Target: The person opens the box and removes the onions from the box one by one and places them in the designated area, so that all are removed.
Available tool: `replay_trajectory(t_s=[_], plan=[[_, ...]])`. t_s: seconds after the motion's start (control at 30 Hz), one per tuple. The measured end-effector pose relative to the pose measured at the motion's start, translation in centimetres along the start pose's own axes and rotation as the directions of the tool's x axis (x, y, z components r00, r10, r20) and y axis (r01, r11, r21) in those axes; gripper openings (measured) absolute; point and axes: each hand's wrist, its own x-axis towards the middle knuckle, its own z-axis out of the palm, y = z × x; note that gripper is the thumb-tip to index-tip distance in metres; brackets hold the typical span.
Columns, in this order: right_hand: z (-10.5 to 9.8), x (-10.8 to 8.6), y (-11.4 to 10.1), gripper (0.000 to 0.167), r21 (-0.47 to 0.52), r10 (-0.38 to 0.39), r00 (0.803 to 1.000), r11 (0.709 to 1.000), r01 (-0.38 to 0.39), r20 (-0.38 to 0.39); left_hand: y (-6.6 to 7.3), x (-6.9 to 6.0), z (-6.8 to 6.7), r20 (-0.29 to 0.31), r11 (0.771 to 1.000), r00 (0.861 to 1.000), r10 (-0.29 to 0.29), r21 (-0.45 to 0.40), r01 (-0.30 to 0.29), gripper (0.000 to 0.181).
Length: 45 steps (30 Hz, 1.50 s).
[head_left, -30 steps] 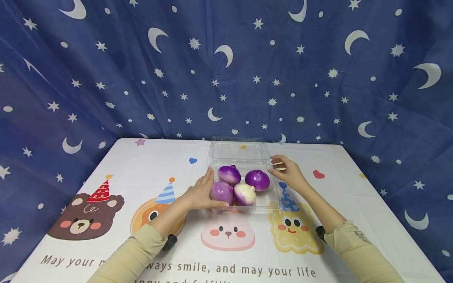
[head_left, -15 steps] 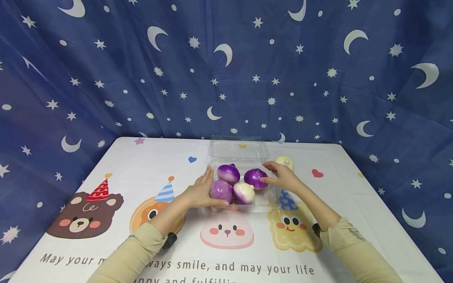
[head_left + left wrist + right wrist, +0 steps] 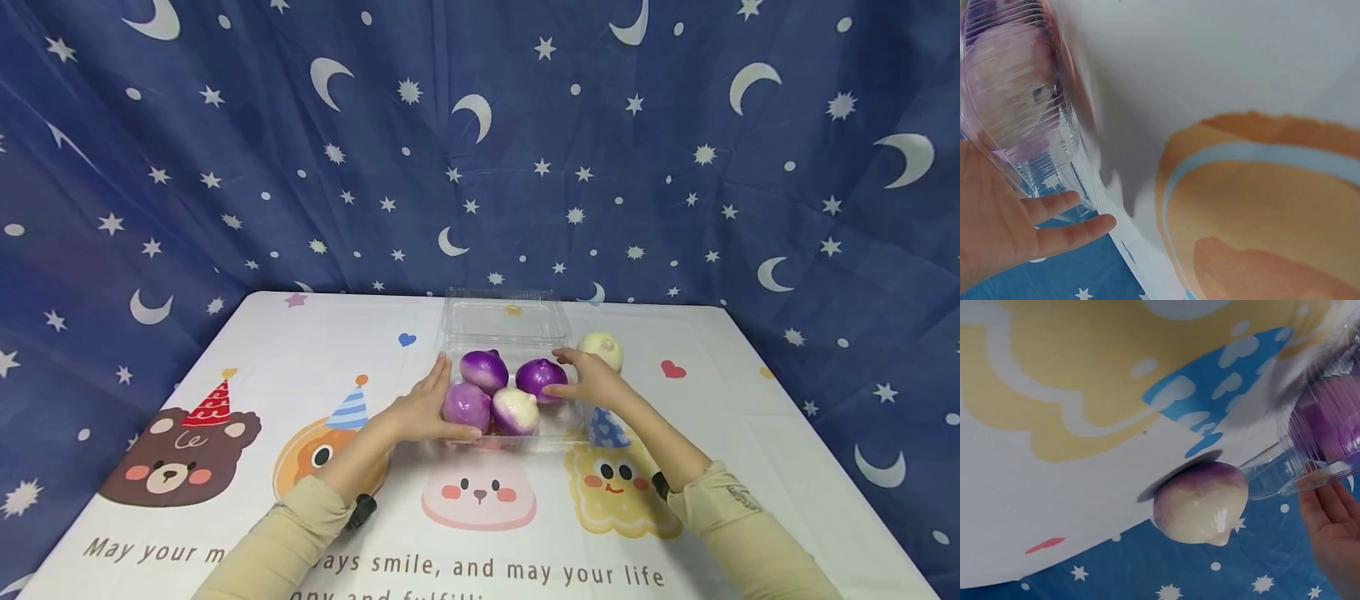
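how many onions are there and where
5. Four in the clear box: two dark purple onions at the back, a lilac onion front left, a white-purple onion beside it. A pale onion on the table, right of the box.

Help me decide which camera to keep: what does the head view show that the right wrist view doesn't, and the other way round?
Only the head view: the left hand, the printed bear, the lettering and all four bulbs in the clear container.

Only the right wrist view: the purple patch on the loose bulb, which looks all cream from the head.

Both: the loose bulb, right hand, clear container with at least one purple bulb, blue hat print and starry backdrop.
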Motion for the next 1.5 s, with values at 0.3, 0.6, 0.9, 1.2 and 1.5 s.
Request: replay_trajectory(t_s=[0.3,0.6,0.9,1.2,1.5], plan=[[0.1,0.3,-0.9,0.073,-0.088,0.037,0.999,0.996,-0.034,0.033,0.2,0.0,0.0,0.001,1.0,1.0,-0.003,-0.004,0.003,0.127],[0.3,0.3,-1.1,0.071,-0.096,0.042,0.999,0.995,-0.04,0.02,0.1,-0.2,-0.1,-0.002,1.0,1.0,-0.005,-0.007,0.005,0.126],[-0.2,0.3,-0.4,0.064,-0.013,0.029,0.999,1.0,-0.028,0.032,0.1,-0.1,0.0,-0.006,1.0,1.0,-0.008,-0.002,0.008,0.126],[-1.1,0.6,0.3,0.058,0.137,0.033,0.997,0.99,-0.043,0.076,0.2,-0.1,-0.1,0.005,1.0,1.0,-0.017,0.004,0.017,0.125],[-1.1,0.6,0.4,0.058,0.214,0.041,0.996,0.975,-0.058,0.082,0.1,-0.1,0.0,0.011,1.0,1.0,-0.017,-0.004,0.017,0.126]])
